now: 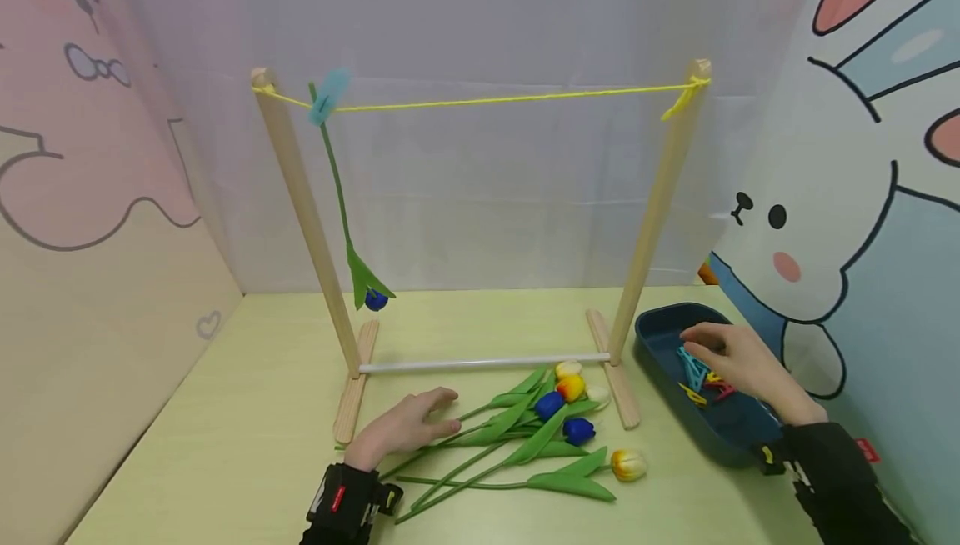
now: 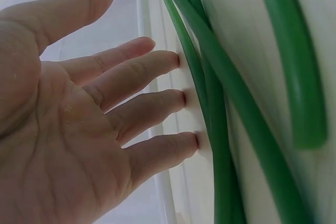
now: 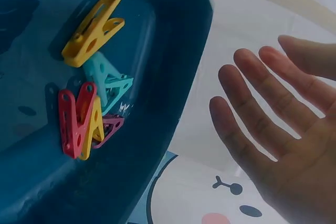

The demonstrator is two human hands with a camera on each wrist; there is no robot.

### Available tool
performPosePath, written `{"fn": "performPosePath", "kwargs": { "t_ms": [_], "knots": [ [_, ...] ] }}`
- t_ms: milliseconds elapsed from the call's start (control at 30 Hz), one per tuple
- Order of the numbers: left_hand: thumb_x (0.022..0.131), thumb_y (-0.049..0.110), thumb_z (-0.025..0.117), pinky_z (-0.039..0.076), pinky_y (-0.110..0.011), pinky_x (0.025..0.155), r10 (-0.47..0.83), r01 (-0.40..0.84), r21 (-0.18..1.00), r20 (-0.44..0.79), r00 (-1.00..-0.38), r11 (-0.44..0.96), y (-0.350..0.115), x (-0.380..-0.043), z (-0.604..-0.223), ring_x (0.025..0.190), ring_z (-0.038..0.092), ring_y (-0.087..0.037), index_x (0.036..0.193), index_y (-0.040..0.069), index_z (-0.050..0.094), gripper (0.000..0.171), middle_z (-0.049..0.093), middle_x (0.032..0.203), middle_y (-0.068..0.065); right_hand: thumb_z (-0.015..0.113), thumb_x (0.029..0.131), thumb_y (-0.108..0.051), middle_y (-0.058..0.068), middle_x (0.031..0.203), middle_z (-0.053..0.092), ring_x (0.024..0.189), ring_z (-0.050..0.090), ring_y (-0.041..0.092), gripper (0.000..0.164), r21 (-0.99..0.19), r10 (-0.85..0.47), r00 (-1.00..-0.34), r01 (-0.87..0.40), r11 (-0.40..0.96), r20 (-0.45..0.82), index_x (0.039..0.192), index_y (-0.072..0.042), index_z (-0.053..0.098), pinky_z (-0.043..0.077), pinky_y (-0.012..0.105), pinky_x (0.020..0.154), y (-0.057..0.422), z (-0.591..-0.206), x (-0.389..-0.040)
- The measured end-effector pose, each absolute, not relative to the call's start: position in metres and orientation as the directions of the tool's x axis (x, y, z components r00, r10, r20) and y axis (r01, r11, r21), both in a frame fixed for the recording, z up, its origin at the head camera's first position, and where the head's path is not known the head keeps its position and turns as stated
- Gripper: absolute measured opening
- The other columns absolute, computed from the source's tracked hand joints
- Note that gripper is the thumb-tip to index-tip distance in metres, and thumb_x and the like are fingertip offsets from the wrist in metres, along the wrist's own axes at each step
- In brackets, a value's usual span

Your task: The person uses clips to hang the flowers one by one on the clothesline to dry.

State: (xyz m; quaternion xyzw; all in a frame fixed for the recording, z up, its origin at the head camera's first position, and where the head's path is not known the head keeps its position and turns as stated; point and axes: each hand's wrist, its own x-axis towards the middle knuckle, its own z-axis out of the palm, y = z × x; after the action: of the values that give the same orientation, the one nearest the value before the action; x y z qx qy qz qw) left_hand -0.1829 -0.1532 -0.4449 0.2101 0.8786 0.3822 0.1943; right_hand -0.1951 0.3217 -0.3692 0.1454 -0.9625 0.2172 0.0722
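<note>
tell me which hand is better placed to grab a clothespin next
Likely the right hand: it is empty, close to the clothespins in the tray; the left hand is by the tulip stems.

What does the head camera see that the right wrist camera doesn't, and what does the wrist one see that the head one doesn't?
Only the head view shows the left hand, the yellow string, the blue tulip hanging upside down and the other tulips lying on the table.

Only the right wrist view shows the palm side of the right hand, and a purple clip I can't make out from the head.

Both show that hand, the dark blue tray, some clips and the bunny picture.
</note>
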Motion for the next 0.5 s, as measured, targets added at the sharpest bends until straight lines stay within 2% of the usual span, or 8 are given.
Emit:
{"fn": "performPosePath", "kwargs": {
  "t_ms": [100,233,333,500],
  "knots": [
    [0.1,0.031,0.063,0.04,-0.062,0.112,0.516,0.212,0.762,-0.181,-0.837,0.611,-0.153,-0.182,-0.445,0.138,0.048,-0.046,0.147,-0.002,0.045,0.06,0.049,0.149,-0.028,0.067,0.096,-0.011,0.008,0.094,0.074,0.073,0.06,0.007,0.015,-0.364,-0.294,-0.945,-0.325,0.873,0.14,0.106,-0.001,0.073,0.05,0.024,0.064,0.325,-0.37,-0.199],
    [0.1,0.031,0.063,0.04,-0.062,0.111,0.514,0.204,0.769,-0.182,-0.838,0.605,-0.153,-0.181,-0.445,0.137,0.048,-0.047,0.146,-0.002,0.045,0.06,0.049,0.149,-0.029,0.066,0.095,-0.007,0.004,0.085,0.069,0.065,0.055,0.005,0.009,-0.382,-0.38,-0.925,-0.344,0.858,-0.02,0.099,-0.002,0.072,0.046,0.024,0.059,0.329,-0.375,-0.205],
    [0.1,0.031,0.063,0.041,-0.062,0.111,0.514,0.21,0.764,-0.179,-0.839,0.61,-0.152,-0.181,-0.446,0.136,0.049,-0.047,0.146,-0.002,0.046,0.059,0.05,0.148,-0.029,0.065,0.093,-0.003,0.004,0.086,0.068,0.066,0.055,0.007,0.008,-0.384,-0.434,-0.896,-0.369,0.846,-0.095,0.097,-0.004,0.071,0.046,0.024,0.059,0.332,-0.379,-0.209],
    [0.1,0.03,0.063,0.041,-0.061,0.111,0.518,0.219,0.764,-0.171,-0.838,0.606,-0.152,-0.181,-0.446,0.136,0.05,-0.046,0.145,-0.003,0.046,0.058,0.051,0.147,-0.028,0.061,0.092,0.006,0.006,0.092,0.069,0.075,0.057,0.009,0.014,-0.34,-0.495,-0.861,-0.433,0.835,-0.118,0.095,-0.004,0.07,0.048,0.026,0.064,0.333,-0.384,-0.215]
  ]
}}
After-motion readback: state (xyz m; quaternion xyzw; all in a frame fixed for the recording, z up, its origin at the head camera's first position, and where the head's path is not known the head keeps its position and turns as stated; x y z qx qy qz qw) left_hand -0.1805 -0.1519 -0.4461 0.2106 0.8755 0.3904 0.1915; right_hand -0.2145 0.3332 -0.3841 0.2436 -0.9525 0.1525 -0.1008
